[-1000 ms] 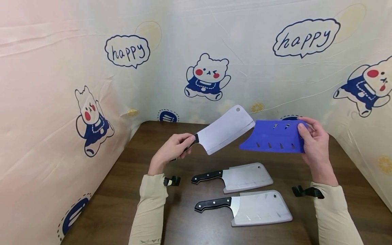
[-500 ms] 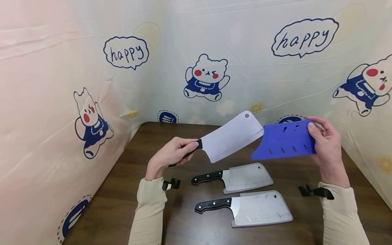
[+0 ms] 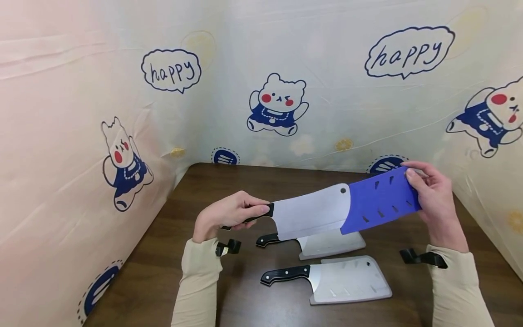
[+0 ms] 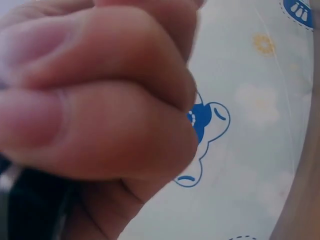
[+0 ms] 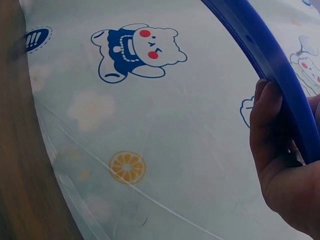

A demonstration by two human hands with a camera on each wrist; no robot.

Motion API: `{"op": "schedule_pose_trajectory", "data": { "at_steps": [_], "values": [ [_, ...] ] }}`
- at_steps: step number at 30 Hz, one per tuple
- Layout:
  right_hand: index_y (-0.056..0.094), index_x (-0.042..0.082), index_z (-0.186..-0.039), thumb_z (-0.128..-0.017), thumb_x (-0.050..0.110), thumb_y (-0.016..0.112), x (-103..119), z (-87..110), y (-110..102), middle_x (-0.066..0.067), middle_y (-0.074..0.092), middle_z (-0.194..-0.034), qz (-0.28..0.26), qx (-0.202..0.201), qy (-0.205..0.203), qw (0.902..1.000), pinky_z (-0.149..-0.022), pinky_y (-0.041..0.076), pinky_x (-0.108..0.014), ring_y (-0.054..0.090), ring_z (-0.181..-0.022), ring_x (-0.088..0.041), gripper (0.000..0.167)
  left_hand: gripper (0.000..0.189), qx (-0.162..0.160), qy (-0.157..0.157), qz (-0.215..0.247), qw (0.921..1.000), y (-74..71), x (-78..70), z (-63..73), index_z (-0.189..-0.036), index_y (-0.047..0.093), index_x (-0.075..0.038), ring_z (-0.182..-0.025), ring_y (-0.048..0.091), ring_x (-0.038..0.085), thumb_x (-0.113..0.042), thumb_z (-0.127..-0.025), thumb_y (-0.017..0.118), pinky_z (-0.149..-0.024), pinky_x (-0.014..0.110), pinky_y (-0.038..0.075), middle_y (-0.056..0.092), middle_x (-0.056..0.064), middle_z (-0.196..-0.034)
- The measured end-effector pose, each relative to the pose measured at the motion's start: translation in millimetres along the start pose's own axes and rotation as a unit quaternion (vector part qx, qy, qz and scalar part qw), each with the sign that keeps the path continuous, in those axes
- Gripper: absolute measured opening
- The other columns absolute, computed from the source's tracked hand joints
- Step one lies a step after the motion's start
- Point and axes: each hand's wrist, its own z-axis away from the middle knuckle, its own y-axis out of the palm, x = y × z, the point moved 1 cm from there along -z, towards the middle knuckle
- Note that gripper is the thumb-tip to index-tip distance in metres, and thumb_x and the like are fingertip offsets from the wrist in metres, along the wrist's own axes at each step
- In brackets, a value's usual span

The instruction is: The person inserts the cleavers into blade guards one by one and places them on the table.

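My left hand [image 3: 233, 213] grips the black handle of a cleaver [image 3: 310, 213], held up above the table with its blade pointing right. In the left wrist view the curled fingers [image 4: 100, 120] fill much of the picture, with the dark handle [image 4: 35, 205] below them. My right hand [image 3: 435, 200] pinches the far end of a blue slotted blade cover [image 3: 380, 200]. The cover's curved mouth meets the blade's end; whether the blade has entered it I cannot tell. In the right wrist view, the blue cover [image 5: 280, 75] shows edge-on between thumb and fingers.
Two more black-handled cleavers in translucent covers lie on the brown wooden table [image 3: 163, 272]: a nearer cleaver [image 3: 351, 281] and a farther cleaver [image 3: 327, 247], partly hidden by the raised blade. A printed cloth [image 3: 327, 45] encloses the table's back and sides.
The raised cleaver has moved down and right, its blade now tilted less. The blue cover has shifted right and tilted up at its held end. Blade end and cover mouth now line up.
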Motion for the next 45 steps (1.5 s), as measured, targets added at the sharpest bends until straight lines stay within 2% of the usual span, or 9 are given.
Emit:
{"op": "schedule_pose_trajectory", "data": {
  "at_steps": [6, 16, 25, 29, 34, 39, 42, 45],
  "values": [
    [0.063, 0.002, -0.122, -0.099, 0.006, 0.055, -1, 2.1, 4, 0.000, 0.073, -0.086, 0.008, 0.035, 0.006, 0.9993, -0.049, 0.055, -0.025, 0.070, -0.062, -0.012, 0.025, 0.023, 0.012, -0.005, -0.004, 0.9999, -1.6, 3.5, 5.6, -0.114, 0.072, -0.026, -0.042, 0.044, 0.018, -0.036, -0.099, 0.058, -0.038, 0.027, 0.035, 0.053, 0.002, -0.057],
    [0.066, 0.003, -0.118, -0.096, 0.011, 0.060, -5, 1.9, 4, 0.000, 0.073, -0.081, -0.001, -0.013, 0.015, 0.9998, -0.048, 0.053, -0.023, 0.069, -0.059, -0.010, 0.023, 0.024, 0.011, -0.010, 0.001, 0.9999, 0.1, 0.3, 5.0, -0.117, 0.071, -0.027, -0.043, 0.044, 0.015, -0.036, -0.098, 0.059, -0.040, 0.026, 0.036, 0.052, 0.001, -0.056],
    [0.065, 0.003, -0.115, -0.098, 0.011, 0.058, -3, 0.8, 6, -0.001, 0.072, -0.080, -0.014, 0.011, 0.019, 0.9997, -0.047, 0.053, -0.024, 0.069, -0.058, -0.011, 0.021, 0.021, 0.028, -0.007, 0.014, 0.9995, -2.4, -3.8, 8.2, -0.112, 0.072, -0.027, -0.043, 0.045, 0.016, -0.035, -0.099, 0.058, -0.040, 0.026, 0.037, 0.053, 0.003, -0.057],
    [0.063, 0.001, -0.117, -0.098, 0.010, 0.056, -3, -0.6, 7, -0.002, 0.072, -0.081, -0.036, 0.015, 0.015, 0.9991, -0.048, 0.054, -0.024, 0.069, -0.060, -0.012, 0.022, 0.024, 0.006, 0.007, 0.010, 0.9999, -4.1, -1.5, 7.3, -0.117, 0.070, -0.025, -0.042, 0.042, 0.015, -0.035, -0.100, 0.057, -0.038, 0.025, 0.033, 0.052, 0.002, -0.058],
    [0.063, -0.002, -0.115, -0.096, 0.007, 0.059, -3, -2.0, 8, -0.007, 0.074, -0.082, -0.089, -0.021, -0.004, 0.9958, -0.049, 0.054, -0.025, 0.071, -0.061, -0.014, 0.022, 0.028, -0.019, 0.012, 0.017, 0.9996, 0.0, -1.5, 3.0, -0.124, 0.067, -0.025, -0.041, 0.041, 0.015, -0.035, -0.100, 0.056, -0.038, 0.025, 0.033, 0.050, 0.002, -0.057],
    [0.065, 0.000, -0.115, -0.096, 0.010, 0.061, 1, -1.9, 7, -0.004, 0.074, -0.079, -0.055, -0.024, -0.001, 0.9982, -0.048, 0.053, -0.024, 0.069, -0.059, -0.012, 0.022, 0.027, 0.005, 0.004, 0.014, 0.9999, 2.9, -5.6, 4.8, -0.122, 0.068, -0.025, -0.042, 0.044, 0.015, -0.035, -0.099, 0.058, -0.039, 0.027, 0.037, 0.052, 0.002, -0.057],
    [0.065, 0.000, -0.114, -0.096, 0.009, 0.060, 3, -1.5, 4, -0.003, 0.073, -0.078, -0.043, -0.014, -0.003, 0.9990, -0.047, 0.052, -0.023, 0.068, -0.057, -0.012, 0.021, 0.027, 0.021, 0.010, 0.010, 0.9997, 6.0, -10.3, 3.9, -0.121, 0.068, -0.026, -0.044, 0.045, 0.015, -0.037, -0.098, 0.059, -0.039, 0.026, 0.036, 0.053, 0.002, -0.059],
    [0.065, -0.001, -0.113, -0.097, 0.009, 0.058, 4, 0.0, 1, -0.002, 0.072, -0.076, -0.041, -0.008, -0.006, 0.9991, -0.045, 0.051, -0.023, 0.068, -0.055, -0.011, 0.020, 0.026, 0.024, 0.016, 0.014, 0.9995, 9.1, -12.5, 1.8, -0.121, 0.069, -0.025, -0.043, 0.044, 0.015, -0.035, -0.098, 0.059, -0.039, 0.024, 0.034, 0.054, 0.002, -0.059]
  ]
}}
